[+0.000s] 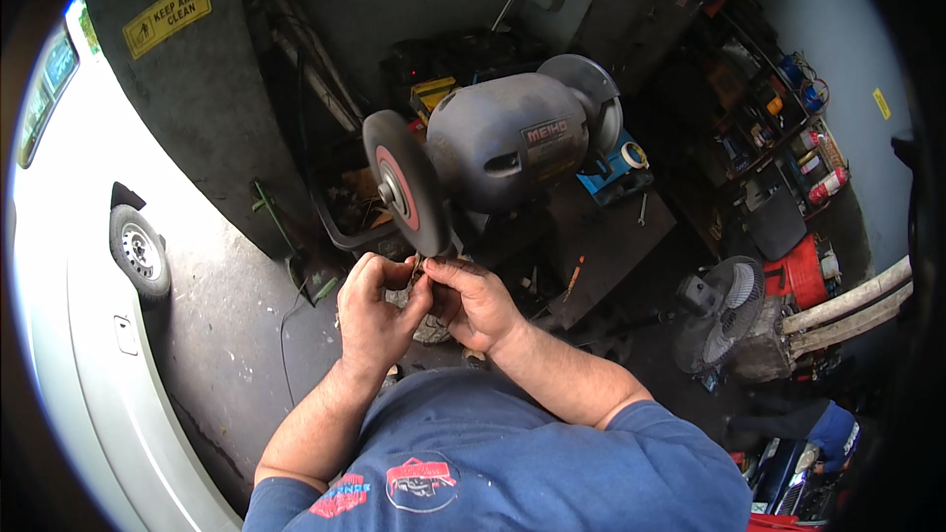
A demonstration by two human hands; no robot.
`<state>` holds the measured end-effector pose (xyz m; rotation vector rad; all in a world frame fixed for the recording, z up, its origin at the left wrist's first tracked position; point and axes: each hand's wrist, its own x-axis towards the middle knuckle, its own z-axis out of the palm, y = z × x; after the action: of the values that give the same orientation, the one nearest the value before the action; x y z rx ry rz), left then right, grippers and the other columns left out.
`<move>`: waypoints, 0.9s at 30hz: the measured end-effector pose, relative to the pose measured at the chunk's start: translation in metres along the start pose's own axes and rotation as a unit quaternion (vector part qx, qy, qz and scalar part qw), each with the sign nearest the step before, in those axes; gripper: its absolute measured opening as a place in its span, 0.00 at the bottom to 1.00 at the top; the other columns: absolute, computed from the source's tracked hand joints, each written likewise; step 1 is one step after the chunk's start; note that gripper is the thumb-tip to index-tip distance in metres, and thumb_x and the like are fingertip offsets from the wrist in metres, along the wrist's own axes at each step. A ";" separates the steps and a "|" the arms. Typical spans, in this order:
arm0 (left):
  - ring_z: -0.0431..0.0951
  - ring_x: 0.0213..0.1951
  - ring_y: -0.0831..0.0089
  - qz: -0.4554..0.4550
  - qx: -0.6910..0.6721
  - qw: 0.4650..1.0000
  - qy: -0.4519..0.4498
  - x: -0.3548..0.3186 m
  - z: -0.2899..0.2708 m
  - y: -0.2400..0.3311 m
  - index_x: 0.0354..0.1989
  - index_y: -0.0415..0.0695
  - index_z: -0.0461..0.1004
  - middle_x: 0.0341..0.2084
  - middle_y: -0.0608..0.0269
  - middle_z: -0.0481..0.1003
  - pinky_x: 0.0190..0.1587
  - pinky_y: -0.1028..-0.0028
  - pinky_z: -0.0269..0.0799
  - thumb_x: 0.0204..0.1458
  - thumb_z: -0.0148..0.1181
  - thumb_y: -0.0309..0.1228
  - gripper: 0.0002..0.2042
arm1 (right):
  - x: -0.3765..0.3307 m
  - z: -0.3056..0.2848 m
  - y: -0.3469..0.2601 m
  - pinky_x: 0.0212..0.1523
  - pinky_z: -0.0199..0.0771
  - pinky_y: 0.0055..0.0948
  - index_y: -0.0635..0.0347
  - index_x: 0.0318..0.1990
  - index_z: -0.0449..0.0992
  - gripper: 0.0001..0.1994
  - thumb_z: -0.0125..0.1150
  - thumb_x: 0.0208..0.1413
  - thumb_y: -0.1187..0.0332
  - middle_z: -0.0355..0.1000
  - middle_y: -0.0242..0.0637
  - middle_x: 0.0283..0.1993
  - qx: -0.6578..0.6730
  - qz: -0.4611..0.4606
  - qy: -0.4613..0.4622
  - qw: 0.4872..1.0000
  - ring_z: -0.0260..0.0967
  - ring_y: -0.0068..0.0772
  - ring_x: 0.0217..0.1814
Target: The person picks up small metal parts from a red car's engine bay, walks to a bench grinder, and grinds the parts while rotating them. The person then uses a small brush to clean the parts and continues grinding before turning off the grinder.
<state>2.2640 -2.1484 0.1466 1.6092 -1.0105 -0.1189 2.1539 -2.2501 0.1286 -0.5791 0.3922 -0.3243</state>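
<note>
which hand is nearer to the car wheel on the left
Left. The left hand is to the right of the car wheel, with floor between; the right hand is farther right, beyond the left hand.

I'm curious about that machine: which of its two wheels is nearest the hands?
The left wheel, black around a reddish ring, right by them; the right wheel is at the far end.

I wear a blue T-shirt [562,468] with short sleeves [639,426]. Its front carries a round, pale-outlined emblem [422,481] with red inside, and just beside it a smaller red-and-blue print [340,498]. My left hand [372,310], right hand [483,305] and forearms [562,369] are bare.
</note>
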 end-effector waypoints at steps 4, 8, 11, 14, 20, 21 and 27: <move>0.76 0.28 0.69 0.018 0.015 1.000 0.000 -0.002 -0.001 -0.001 0.27 0.37 0.72 0.24 0.59 0.74 0.33 0.72 0.71 0.41 0.68 0.24 0.09 | -0.003 0.002 0.002 0.44 0.76 0.24 0.62 0.46 0.77 0.10 0.54 0.63 0.69 0.76 0.33 0.40 0.005 -0.011 0.007 1.000 0.74 0.23 0.41; 0.78 0.29 0.67 0.066 -0.025 0.997 -0.015 -0.009 -0.006 -0.007 0.28 0.38 0.72 0.25 0.58 0.75 0.34 0.72 0.73 0.41 0.69 0.22 0.10 | -0.011 0.004 -0.002 0.47 0.76 0.24 0.62 0.48 0.77 0.11 0.56 0.63 0.68 0.76 0.32 0.41 -0.090 -0.041 -0.029 0.995 0.74 0.23 0.43; 0.76 0.32 0.74 0.073 -0.085 0.993 -0.024 -0.020 -0.007 -0.012 0.31 0.37 0.73 0.26 0.61 0.75 0.37 0.74 0.71 0.45 0.67 0.23 0.09 | -0.020 0.004 -0.008 0.45 0.74 0.19 0.64 0.48 0.77 0.11 0.58 0.62 0.68 0.76 0.32 0.40 -0.268 -0.111 -0.060 0.955 0.73 0.19 0.42; 0.76 0.33 0.75 0.041 -0.102 0.993 -0.036 -0.026 -0.007 -0.016 0.34 0.36 0.73 0.27 0.62 0.76 0.39 0.75 0.72 0.47 0.66 0.23 0.08 | -0.023 0.005 -0.008 0.44 0.74 0.18 0.66 0.49 0.77 0.12 0.59 0.62 0.68 0.77 0.32 0.40 -0.324 -0.139 -0.047 0.935 0.72 0.17 0.40; 0.79 0.35 0.74 -0.021 -0.095 0.994 -0.059 -0.022 -0.006 -0.019 0.39 0.34 0.74 0.31 0.59 0.78 0.42 0.75 0.74 0.53 0.63 0.27 0.10 | -0.017 0.005 -0.005 0.42 0.76 0.19 0.66 0.47 0.77 0.13 0.60 0.62 0.66 0.77 0.33 0.39 -0.289 -0.130 0.010 0.948 0.74 0.19 0.39; 0.79 0.35 0.74 -0.029 -0.095 0.993 -0.066 -0.020 -0.005 -0.018 0.39 0.34 0.74 0.31 0.60 0.79 0.42 0.75 0.74 0.53 0.63 0.28 0.10 | -0.015 0.004 -0.005 0.42 0.76 0.20 0.66 0.47 0.77 0.13 0.60 0.62 0.66 0.77 0.34 0.39 -0.282 -0.127 0.018 0.951 0.74 0.20 0.39; 0.79 0.34 0.76 -0.157 -0.230 0.955 -0.099 -0.007 0.001 -0.017 0.39 0.33 0.75 0.30 0.60 0.79 0.41 0.75 0.76 0.54 0.64 0.28 0.11 | -0.007 -0.003 -0.002 0.40 0.79 0.23 0.67 0.44 0.75 0.12 0.61 0.61 0.65 0.76 0.37 0.38 -0.225 -0.131 0.067 0.963 0.75 0.24 0.38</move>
<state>2.2683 -2.1454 0.1285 1.3285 -0.7932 -0.6945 2.1456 -2.2503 0.1295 -1.0639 0.5255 -0.5356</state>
